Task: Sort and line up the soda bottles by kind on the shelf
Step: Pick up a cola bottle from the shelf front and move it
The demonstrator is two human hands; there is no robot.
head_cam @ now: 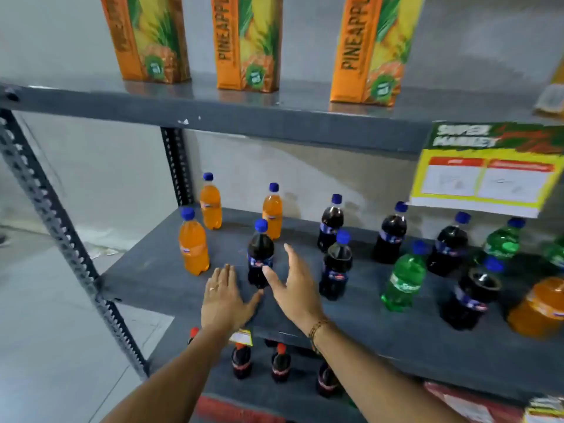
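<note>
On the grey middle shelf (158, 270) stand soda bottles with blue caps. Three orange bottles (194, 245) are grouped at the left. A dark cola bottle (260, 251) stands just in front of them. My left hand (224, 300) lies flat and open on the shelf below and left of it. My right hand (297, 288) is open just right of that bottle, thumb near its base, holding nothing. More cola bottles (335, 267) stand to the right, mixed with green bottles (404, 279) and another orange bottle (540, 306) at the far right.
Pineapple juice cartons (247, 44) stand on the upper shelf. A yellow supermarket price sign (485, 175) hangs at the right. Red-capped cola bottles (241, 361) stand on the lower shelf. A perforated metal post (52, 221) frames the left side, with floor beyond.
</note>
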